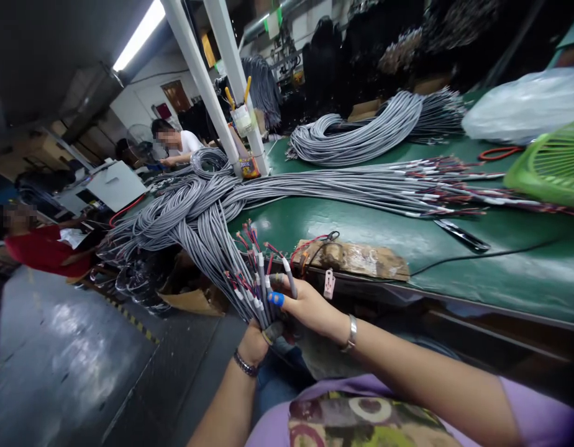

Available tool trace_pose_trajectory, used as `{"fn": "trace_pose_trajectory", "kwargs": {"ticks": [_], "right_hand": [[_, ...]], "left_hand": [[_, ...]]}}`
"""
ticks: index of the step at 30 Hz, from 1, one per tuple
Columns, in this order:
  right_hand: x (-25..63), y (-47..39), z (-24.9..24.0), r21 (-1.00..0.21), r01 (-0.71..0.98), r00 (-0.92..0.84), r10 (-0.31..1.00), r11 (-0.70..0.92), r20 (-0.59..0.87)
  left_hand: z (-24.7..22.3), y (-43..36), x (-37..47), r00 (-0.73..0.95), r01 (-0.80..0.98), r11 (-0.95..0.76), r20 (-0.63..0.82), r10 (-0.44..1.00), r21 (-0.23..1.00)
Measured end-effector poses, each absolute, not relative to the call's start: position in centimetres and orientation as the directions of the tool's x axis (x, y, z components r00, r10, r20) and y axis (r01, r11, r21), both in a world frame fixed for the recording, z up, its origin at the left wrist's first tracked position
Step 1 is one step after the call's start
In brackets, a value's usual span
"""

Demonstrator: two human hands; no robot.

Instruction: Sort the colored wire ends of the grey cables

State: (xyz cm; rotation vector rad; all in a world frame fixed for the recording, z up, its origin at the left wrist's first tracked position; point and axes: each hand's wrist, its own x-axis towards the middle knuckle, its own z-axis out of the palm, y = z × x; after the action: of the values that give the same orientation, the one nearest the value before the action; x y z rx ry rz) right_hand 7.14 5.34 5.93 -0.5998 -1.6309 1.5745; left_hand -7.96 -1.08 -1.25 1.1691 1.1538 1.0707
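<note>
My left hand point(259, 340) is closed round a bundle of grey cables point(212, 239), just below their stripped ends. Red, blue and dark inner wires fan out from white-banded tips point(254, 292) above it. With blue tape on the thumb, my right hand point(305, 304) grips one grey cable point(288, 276) near its end, beside the bundle. The bundle runs up over the bench edge into a large heap of coiled grey cable point(170, 211). Some fingers of both hands are hidden behind the cables.
On the green bench point(361, 223) lie a long row of grey cables point(352, 189), a coil point(361, 133), cutters point(461, 236), a taped wooden block point(356, 259) and a green basket point(552, 164). A white post point(235, 81) rises behind. Two people sit at the left.
</note>
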Motion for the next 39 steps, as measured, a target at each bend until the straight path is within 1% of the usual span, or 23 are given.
{"fn": "trace_pose_trajectory", "kwargs": {"ticks": [3,6,8,10,11,13,15,16,20,22,25,27,29,31,33,36,37,39], "right_hand": [[7.3,5.2,5.5,-0.983,-0.175,-0.695,0.700,0.054,0.162],[7.4,4.9,5.6,-0.982,-0.187,-0.738,0.659,0.007,0.146],[7.3,4.6,5.9,-0.980,-0.185,-0.760,0.642,-0.067,0.099],[7.2,4.4,5.9,-0.974,-0.179,-0.761,0.647,-0.139,0.048],[7.2,4.3,5.9,-0.973,-0.178,-0.750,0.661,-0.150,0.036],[7.2,4.2,5.6,-0.978,-0.174,-0.708,0.705,-0.116,0.042],[7.3,4.3,5.4,-0.987,-0.153,-0.660,0.748,-0.039,0.073],[7.4,4.3,5.3,-0.990,-0.140,-0.644,0.760,-0.001,0.090],[7.9,4.4,5.4,-0.987,-0.078,-0.623,0.766,0.143,0.161],[8.2,4.4,5.3,-0.974,-0.040,-0.611,0.766,0.222,0.200],[8.6,4.3,5.0,-0.963,0.005,-0.605,0.767,0.270,0.212],[8.7,4.0,4.6,-0.965,0.005,-0.623,0.756,0.261,0.201],[8.7,3.8,4.3,-0.965,-0.004,-0.631,0.748,0.261,0.205],[8.8,3.6,3.9,-0.964,-0.007,-0.625,0.751,0.265,0.211],[8.9,3.5,3.6,-0.968,-0.012,-0.621,0.757,0.252,0.205],[9.3,3.4,3.0,-0.970,-0.014,-0.590,0.781,0.243,0.204],[9.4,3.4,2.9,-0.970,-0.016,-0.576,0.791,0.241,0.206],[9.5,3.3,2.6,-0.977,-0.028,-0.558,0.808,0.210,0.190]], "left_hand": [[-0.5,-1.4,-8.6,0.268,0.029,0.049,-0.055,0.962,0.998],[0.0,-1.6,-8.9,0.365,0.057,0.016,-0.036,0.930,0.998],[0.0,-1.7,-8.8,0.363,0.051,0.003,-0.022,0.932,0.999],[-0.3,-1.8,-8.6,0.302,0.023,0.005,-0.011,0.953,1.000],[-0.5,-1.8,-8.5,0.250,0.009,0.003,-0.005,0.968,1.000],[-0.8,-1.9,-8.3,0.119,-0.003,-0.016,0.016,0.993,1.000],[-1.0,-1.9,-8.1,0.011,0.000,-0.042,0.042,0.999,0.999],[-1.0,-2.0,-8.0,-0.018,-0.001,-0.046,0.046,0.999,0.999],[-1.1,-1.9,-7.8,-0.048,-0.047,-0.032,0.030,0.998,0.998],[-1.2,-1.9,-7.8,-0.110,-0.060,-0.039,0.032,0.993,0.997],[-1.1,-2.0,-7.7,-0.191,-0.043,-0.048,0.039,0.981,0.998],[-0.7,-2.0,-7.5,-0.171,-0.012,-0.054,0.051,0.984,0.998],[0.0,-1.9,-7.2,-0.106,0.028,-0.089,0.091,0.990,0.996],[0.9,-1.6,-6.9,-0.042,0.071,-0.158,0.161,0.986,0.985],[1.7,-1.2,-6.8,0.026,0.079,-0.188,0.186,0.982,0.979],[2.3,-0.7,-6.7,0.144,0.054,-0.158,0.149,0.978,0.986],[2.3,-0.6,-6.6,0.158,0.053,-0.145,0.135,0.978,0.988],[2.1,-0.6,-6.5,0.132,0.059,-0.137,0.128,0.983,0.989]]}}
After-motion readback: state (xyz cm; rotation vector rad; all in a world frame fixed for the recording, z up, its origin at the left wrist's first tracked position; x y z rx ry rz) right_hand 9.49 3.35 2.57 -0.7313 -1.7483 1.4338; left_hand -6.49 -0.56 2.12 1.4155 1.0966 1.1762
